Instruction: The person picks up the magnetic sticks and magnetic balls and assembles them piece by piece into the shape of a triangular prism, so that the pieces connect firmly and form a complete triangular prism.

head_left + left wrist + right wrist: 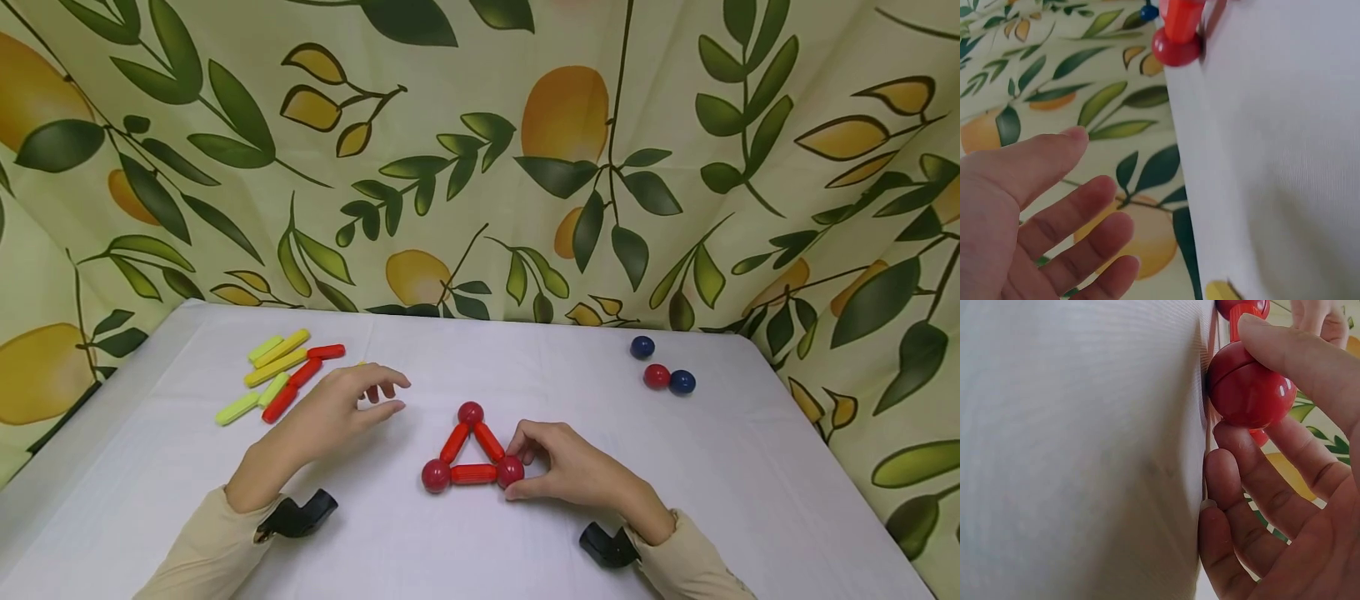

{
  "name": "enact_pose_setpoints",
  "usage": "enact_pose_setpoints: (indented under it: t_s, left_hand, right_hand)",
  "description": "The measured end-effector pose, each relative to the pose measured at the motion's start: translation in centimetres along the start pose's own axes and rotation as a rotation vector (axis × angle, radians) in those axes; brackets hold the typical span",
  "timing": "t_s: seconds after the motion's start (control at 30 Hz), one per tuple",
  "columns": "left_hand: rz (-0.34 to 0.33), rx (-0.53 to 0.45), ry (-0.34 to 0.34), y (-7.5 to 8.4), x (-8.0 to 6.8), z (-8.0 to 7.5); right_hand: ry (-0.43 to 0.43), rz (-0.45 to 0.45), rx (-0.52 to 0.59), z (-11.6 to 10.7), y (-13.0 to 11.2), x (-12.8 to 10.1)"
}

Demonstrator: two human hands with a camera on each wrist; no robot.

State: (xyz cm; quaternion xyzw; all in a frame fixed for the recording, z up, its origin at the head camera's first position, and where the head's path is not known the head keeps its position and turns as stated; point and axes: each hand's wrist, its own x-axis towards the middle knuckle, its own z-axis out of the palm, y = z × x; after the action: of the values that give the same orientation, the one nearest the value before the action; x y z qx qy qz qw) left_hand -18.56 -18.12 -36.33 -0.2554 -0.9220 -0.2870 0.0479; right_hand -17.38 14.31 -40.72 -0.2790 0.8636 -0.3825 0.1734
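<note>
A triangle of three red balls joined by red rods (474,474) lies flat on the white table. My right hand (573,467) pinches the ball (511,472) at its right corner between thumb and fingers. In the right wrist view that red ball (1250,387) shows up close, the thumb on one side and fingertips on the other. My left hand (345,408) hovers left of the triangle, holding nothing. Its fingers are relaxed and spread from the thumb in the left wrist view, where a red ball (1176,49) of the triangle appears above.
Yellow rods (276,367), light green rods (237,408) and red rods (305,372) lie loosely grouped at the left. Two blue balls (642,347) and a red ball (657,377) sit at the back right. Behind the table (570,550) hangs a fruit-patterned curtain (465,75).
</note>
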Motion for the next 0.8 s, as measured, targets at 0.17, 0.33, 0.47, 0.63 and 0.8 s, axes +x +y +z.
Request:
enact_pose_setpoints:
  t_s: [0.17, 0.33, 0.47, 0.63, 0.8]
  left_hand:
    - [-0.028, 0.003, 0.069, -1.4, -0.1, -0.9]
    - [-0.034, 0.015, 0.12, -2.7, -0.3, -1.7]
    - [-0.06, 0.051, 0.134, -3.4, -0.7, -2.5]
    - [-0.105, 0.081, 0.118, -4.3, -1.1, -3.4]
    - [-0.174, 0.087, 0.096, -5.3, -1.3, -3.8]
  right_hand:
    - [-0.003, -0.006, 0.009, 0.0, 0.0, 0.0]
    - [-0.002, -0.009, 0.013, 0.0, 0.1, 0.0]
    - [-0.004, -0.01, 0.012, 0.0, 0.1, 0.1]
    - [-0.003, -0.002, 0.005, 0.0, 0.1, 0.0]
    - [-0.001, 0.002, 0.009, 0.0, 0.1, 0.0]
